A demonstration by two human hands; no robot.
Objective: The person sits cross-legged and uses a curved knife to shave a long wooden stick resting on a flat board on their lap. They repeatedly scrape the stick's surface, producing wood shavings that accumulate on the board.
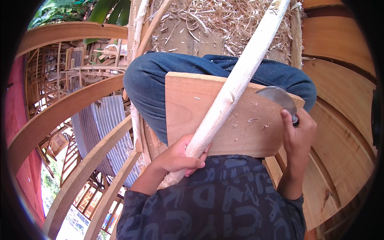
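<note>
Left hand [178, 158] grip wraps the pale, mostly shaved wooden pole [236, 82]; right hand [298, 134] grip clenches a curved steel blade [278, 98] beside it, bark remaining far up.

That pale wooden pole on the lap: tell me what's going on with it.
A seated person grips the long pale wooden pole near its lower end with the left hand, laying it slantwise across a flat light-brown wooden board on their blue-trousered knees. The right hand holds a curved grey metal blade, raised beside the pole and not touching it. Wood shavings cover the ground ahead.
</note>
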